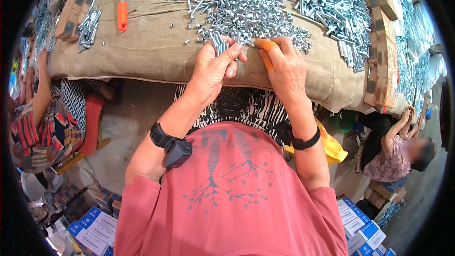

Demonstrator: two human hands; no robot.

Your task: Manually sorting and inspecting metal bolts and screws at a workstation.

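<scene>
My left hand (208, 68) is closed around a small bundle of shiny metal tubes (219, 44), their ends sticking up past the fingers, with the thumb lying across them. Just to its right, my right hand (289, 71) has orange covers on two fingers. Its fingers are bent inward at the near edge of a heap of small metal nuts or collars (253, 16); whatever they pinch is too hidden to name. Both hands are over the front of a work surface covered in brown cloth (156, 54).
Long metal tubes (327, 7) are heaped at the back right, and a smaller group (89, 28) lies left. An orange-handled tool (122, 16) rests on the cloth. Block stacks (381, 61) edge the surface. One person (47, 123) sits left, another (398, 151) right; boxes (97, 230) stand behind.
</scene>
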